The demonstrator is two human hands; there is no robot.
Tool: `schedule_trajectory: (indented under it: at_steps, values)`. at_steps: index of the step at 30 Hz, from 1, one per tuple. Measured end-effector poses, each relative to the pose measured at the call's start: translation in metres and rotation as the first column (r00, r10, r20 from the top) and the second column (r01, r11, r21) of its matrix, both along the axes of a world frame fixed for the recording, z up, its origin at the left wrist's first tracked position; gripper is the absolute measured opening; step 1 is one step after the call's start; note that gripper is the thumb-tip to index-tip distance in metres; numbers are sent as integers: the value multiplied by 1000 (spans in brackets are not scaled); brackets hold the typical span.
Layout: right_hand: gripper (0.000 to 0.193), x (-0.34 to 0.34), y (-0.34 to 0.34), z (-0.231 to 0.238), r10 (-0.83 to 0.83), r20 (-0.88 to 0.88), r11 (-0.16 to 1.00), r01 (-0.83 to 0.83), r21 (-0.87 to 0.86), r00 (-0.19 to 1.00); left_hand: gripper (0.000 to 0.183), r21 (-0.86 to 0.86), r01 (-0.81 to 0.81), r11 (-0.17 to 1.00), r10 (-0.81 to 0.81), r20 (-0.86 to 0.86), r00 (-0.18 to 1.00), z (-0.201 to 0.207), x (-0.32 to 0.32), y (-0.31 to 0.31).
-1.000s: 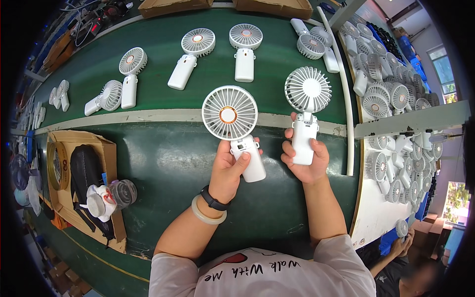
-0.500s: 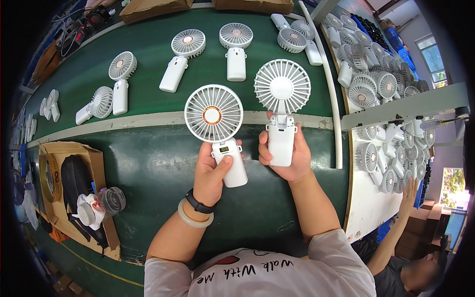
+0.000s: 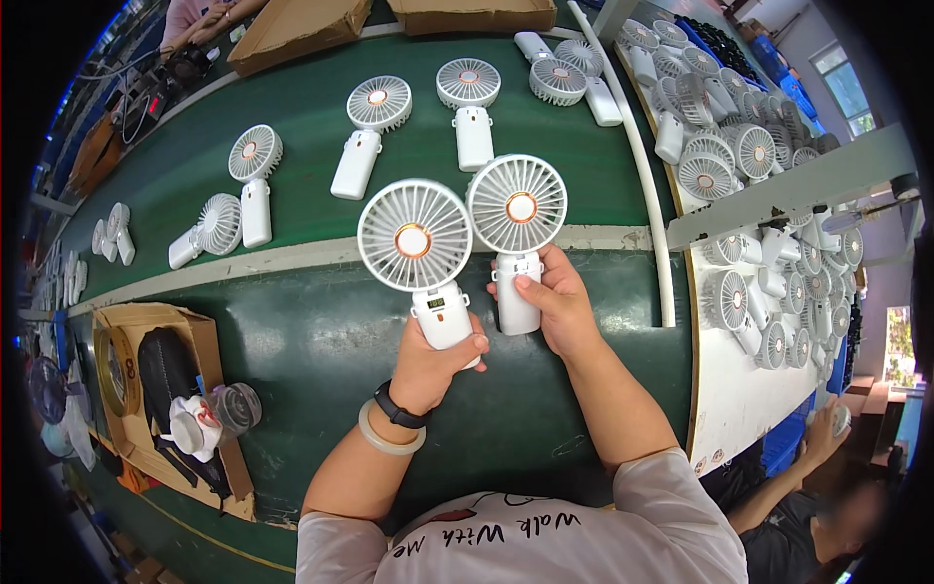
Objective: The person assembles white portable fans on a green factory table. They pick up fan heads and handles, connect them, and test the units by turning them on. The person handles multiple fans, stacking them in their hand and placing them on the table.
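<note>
My left hand (image 3: 428, 362) is closed round the handle of a white handheld fan (image 3: 414, 237), its thumb across the lower handle. A small dark display shows near the top of that handle. In my right hand (image 3: 557, 304) is a second white handheld fan (image 3: 518, 206), gripped by its handle with the thumb on the front. Both fans stand head up with their orange-ringed hubs facing me, and their heads meet or overlap slightly at the rims. Beyond them, more white fans (image 3: 474, 136) lie on the green belt (image 3: 311, 185).
On the left sits a cardboard box (image 3: 206, 350) with a black pouch, a tape roll and a clear jar (image 3: 235, 407). A white pipe (image 3: 647, 195) borders the belt's right side. Many fans crowd the white table (image 3: 730, 399) at right, where another person's hand (image 3: 825, 433) shows.
The right-hand fan has turned from its back to its front and moved left against the other fan. My left thumb has slid lower. The other person's hand has dropped and now holds something pale.
</note>
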State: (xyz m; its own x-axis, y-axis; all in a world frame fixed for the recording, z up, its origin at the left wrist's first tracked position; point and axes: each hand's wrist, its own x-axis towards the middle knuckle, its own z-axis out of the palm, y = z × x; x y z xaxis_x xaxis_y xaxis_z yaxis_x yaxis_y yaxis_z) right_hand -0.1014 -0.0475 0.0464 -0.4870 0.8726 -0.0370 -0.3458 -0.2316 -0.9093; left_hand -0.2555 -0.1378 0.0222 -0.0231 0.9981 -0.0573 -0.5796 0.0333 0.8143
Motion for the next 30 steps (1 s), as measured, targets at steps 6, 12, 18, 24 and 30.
schedule_trajectory:
  at_steps: [6,12,18,24,30]
  values:
    - [40,-3,-1,4,-40,-6,999,40,-14,999,32,-16,22,1000,-22,-3,1000,4,-1,-3]
    - [40,0,1,4,-26,-28,1000,26,-16,999,34,-6,-19,1000,19,112,994,3,-3,-4]
    - [39,-3,-1,5,-52,-11,999,52,-10,999,41,10,-30,999,28,161,986,5,-5,-6]
    - [38,-2,0,4,-78,14,997,78,3,997,50,17,13,1000,-14,97,995,7,-6,-6]
    - [38,-1,1,6,-26,-8,1000,26,-9,1000,57,14,4,1000,-6,172,985,8,-7,-6]
